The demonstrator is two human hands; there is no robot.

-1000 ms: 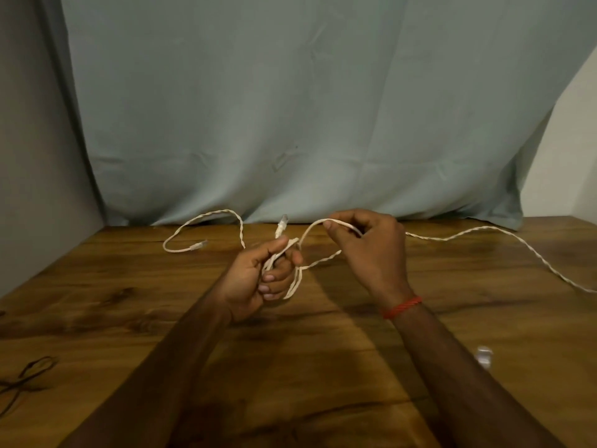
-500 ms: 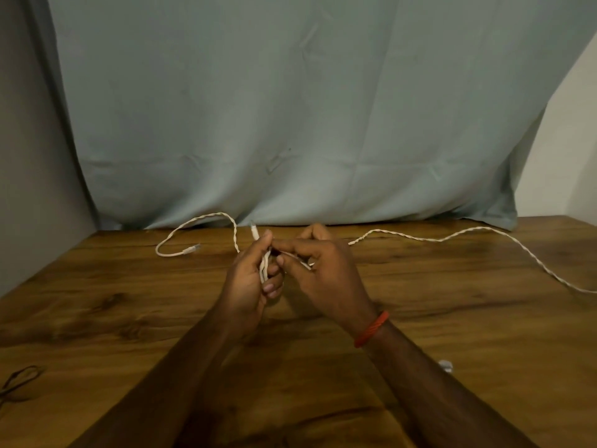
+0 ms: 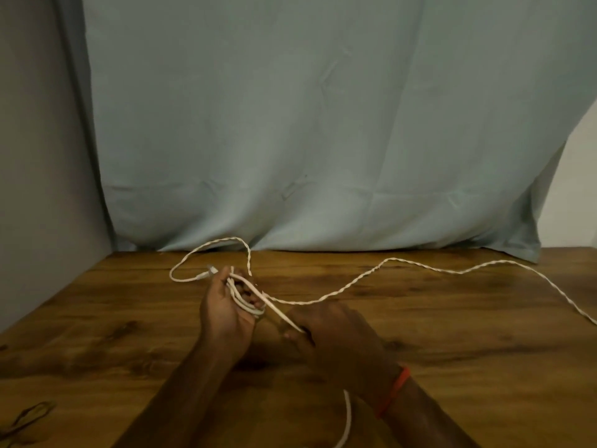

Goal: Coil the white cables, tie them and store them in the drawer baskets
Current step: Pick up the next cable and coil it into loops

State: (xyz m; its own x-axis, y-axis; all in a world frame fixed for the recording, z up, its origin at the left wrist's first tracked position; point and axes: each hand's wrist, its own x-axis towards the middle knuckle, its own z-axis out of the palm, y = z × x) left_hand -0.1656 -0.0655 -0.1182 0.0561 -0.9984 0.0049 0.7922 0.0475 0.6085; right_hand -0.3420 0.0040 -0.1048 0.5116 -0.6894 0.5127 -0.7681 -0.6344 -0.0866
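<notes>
My left hand (image 3: pixel 226 313) grips a small bundle of white cable loops (image 3: pixel 247 305) above the middle of the wooden table (image 3: pixel 452 344). My right hand (image 3: pixel 332 334) pinches a straight run of the same smooth white cable, stretched taut from the loops toward me. A twisted white cable (image 3: pixel 403 261) lies across the table, running from near the loops out past the right edge. One end with a plug (image 3: pixel 210 272) curls behind my left hand. Another piece of white cable (image 3: pixel 346 421) hangs below my right wrist.
A pale blue cloth (image 3: pixel 323 140) hangs behind the table's far edge. A grey wall (image 3: pixel 38 156) stands at the left. A thin black cord (image 3: pixel 26 418) lies at the table's near left corner. I see no drawer or basket.
My right hand has pulled back toward me and to the right, drawing the cable taut. More loops now sit in my left hand. The view has tilted slightly downward.
</notes>
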